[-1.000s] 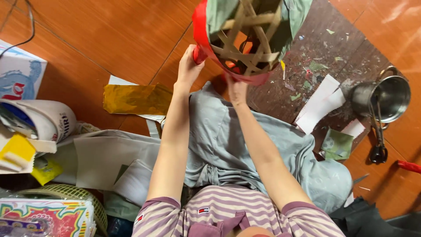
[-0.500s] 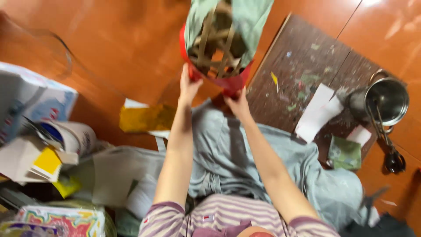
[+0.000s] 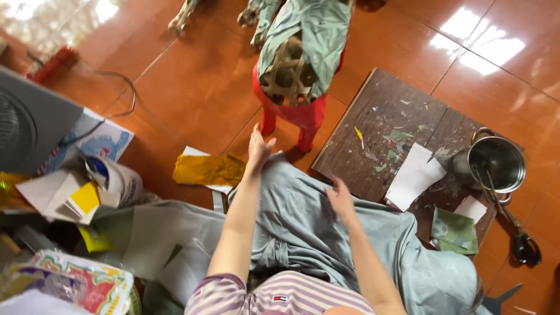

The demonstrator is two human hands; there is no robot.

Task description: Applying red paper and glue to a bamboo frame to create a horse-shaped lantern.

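So right now my left hand is stretched out with the fingers loose and open, holding nothing, just short of the red legs of the paper-and-bamboo figure standing on the orange tiled floor. My right hand is open too, gripping nothing, hovering over my grey trouser leg near the edge of the wooden board.

The figure stands upright on its own legs, a woven bamboo frame showing through where the pale green paper doesn't cover it, red paper on the lower part. It's in front of me, beside the board's left edge, not on it.

My take on handling a thing like this: it's a light frame with thin paper skin, so I'd go for the legs or the bamboo strips rather than pressing on the paper, and use both hands so it doesn't tip. Gentle squeeze only, that paper probably dents or tears easily.

On the board there are white paper scraps, a green square and a metal pot, with scissors lying just off to the side. A gold foil sheet lies on the floor near my left hand.
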